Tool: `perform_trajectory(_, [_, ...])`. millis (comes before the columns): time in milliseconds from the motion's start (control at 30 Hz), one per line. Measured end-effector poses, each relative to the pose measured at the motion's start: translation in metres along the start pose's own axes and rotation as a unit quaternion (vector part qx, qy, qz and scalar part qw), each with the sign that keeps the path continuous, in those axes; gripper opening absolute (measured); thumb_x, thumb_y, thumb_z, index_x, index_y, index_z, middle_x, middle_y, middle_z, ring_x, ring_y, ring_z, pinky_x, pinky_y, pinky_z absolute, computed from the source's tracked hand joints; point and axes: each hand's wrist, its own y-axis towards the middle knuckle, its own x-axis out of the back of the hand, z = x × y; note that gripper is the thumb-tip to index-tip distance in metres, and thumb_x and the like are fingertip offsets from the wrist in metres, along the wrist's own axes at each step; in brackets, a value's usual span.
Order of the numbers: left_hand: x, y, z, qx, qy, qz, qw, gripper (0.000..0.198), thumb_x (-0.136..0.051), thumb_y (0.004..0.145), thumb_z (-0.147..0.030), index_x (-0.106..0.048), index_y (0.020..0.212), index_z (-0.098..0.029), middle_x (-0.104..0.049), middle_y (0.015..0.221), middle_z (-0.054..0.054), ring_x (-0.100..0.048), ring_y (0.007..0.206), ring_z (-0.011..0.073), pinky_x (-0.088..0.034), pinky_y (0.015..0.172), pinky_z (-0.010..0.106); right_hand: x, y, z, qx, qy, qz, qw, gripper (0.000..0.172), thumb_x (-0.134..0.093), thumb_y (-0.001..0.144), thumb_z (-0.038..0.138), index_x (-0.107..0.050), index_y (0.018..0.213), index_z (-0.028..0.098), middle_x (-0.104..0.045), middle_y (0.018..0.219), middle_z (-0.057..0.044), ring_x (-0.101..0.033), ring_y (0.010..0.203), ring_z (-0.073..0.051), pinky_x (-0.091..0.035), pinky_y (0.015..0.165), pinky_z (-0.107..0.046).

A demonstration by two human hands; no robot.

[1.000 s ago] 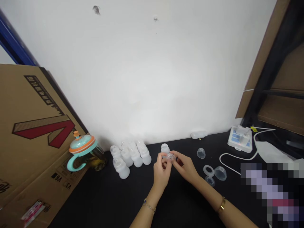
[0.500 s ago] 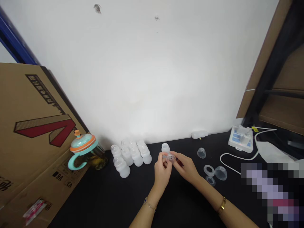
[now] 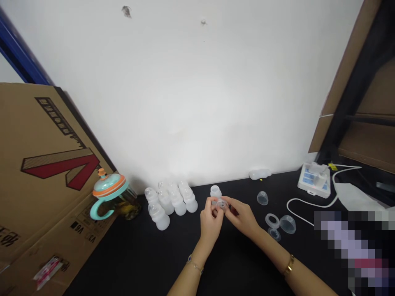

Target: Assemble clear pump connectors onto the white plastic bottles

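Both hands meet over the middle of the black tabletop (image 3: pixel 132 259). The left hand (image 3: pixel 210 224) and the right hand (image 3: pixel 243 218) have their thumbs and fingertips clamped on a clear round piece (image 3: pixel 221 204), one from each side. This piece is held just on the near side of an open-mouthed white bottle (image 3: pixel 215 190), which stands upright and is partly hidden by the fingers. A chain bracelet (image 3: pixel 195 265) circles the left wrist and a gold-coloured bangle (image 3: pixel 289 266) the right.

To the left, a cluster of white bottles (image 3: pixel 162 220) with clear domed tops stands close together. Farther left, a pitcher (image 3: pixel 131 209) with a turquoise-and-orange lid (image 3: pixel 110 186) stands beside a cardboard box (image 3: pixel 40 197).

To the right of the hands lie a translucent ring (image 3: pixel 274 226), a small translucent disc (image 3: pixel 274 234) and a clear dome cap (image 3: pixel 288 224), grouped together. A smaller dome cap (image 3: pixel 262 198) sits farther away. A white power strip (image 3: pixel 314 181) lies at the far right.
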Motion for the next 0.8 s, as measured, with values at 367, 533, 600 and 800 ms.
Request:
perform_trajectory(367, [0.002, -0.001, 0.001, -0.010, -0.036, 0.015, 0.999, 0.035, -0.055, 0.097, -0.053, -0.059, 0.106, -0.019, -0.058, 0.058, -0.004, -0.052, 0.048, 0.0120, -0.042, 0.050, 0.021, -0.001, 0.000, 0.002, -0.050, 0.092, 0.034, 0.994, 0.036, -0.048, 0.101, 0.036, -0.069, 0.126, 0.020, -0.074, 0.082, -0.004, -0.064, 0.064, -0.017, -0.048, 0.060, -0.025])
perform_trajectory(533, [0.001, -0.002, -0.001, 0.001, -0.039, 0.016, 0.999, 0.037, -0.055, 0.097, -0.055, -0.058, 0.106, -0.019, -0.064, 0.062, -0.002, -0.061, 0.053, 0.0141, -0.046, 0.050, 0.021, 0.001, 0.001, 0.006, -0.063, 0.131, 0.037, 0.989, 0.036, -0.047, 0.102, 0.040, -0.070, 0.123, 0.020, -0.074, 0.081, -0.003, -0.066, 0.066, -0.018, -0.049, 0.063, -0.026])
perform_trajectory(600, [0.001, -0.002, -0.003, -0.001, -0.033, 0.016, 0.999, 0.037, -0.054, 0.098, -0.055, -0.058, 0.106, -0.019, -0.065, 0.062, -0.002, -0.063, 0.055, 0.0149, -0.047, 0.051, 0.021, 0.001, 0.002, 0.008, -0.068, 0.139, 0.032, 0.987, 0.037, -0.047, 0.102, 0.042, -0.070, 0.120, 0.019, -0.074, 0.080, -0.003, -0.066, 0.066, -0.018, -0.049, 0.062, -0.026])
perform_trajectory(800, [0.000, -0.002, -0.001, -0.019, -0.017, 0.020, 0.999, 0.037, -0.051, 0.100, -0.055, -0.058, 0.106, -0.019, -0.066, 0.062, -0.001, -0.060, 0.050, 0.0137, -0.044, 0.049, 0.021, 0.001, 0.003, 0.010, -0.086, 0.186, 0.031, 0.978, 0.039, -0.048, 0.102, 0.047, -0.070, 0.116, 0.019, -0.074, 0.079, -0.004, -0.069, 0.068, -0.019, -0.052, 0.063, -0.027])
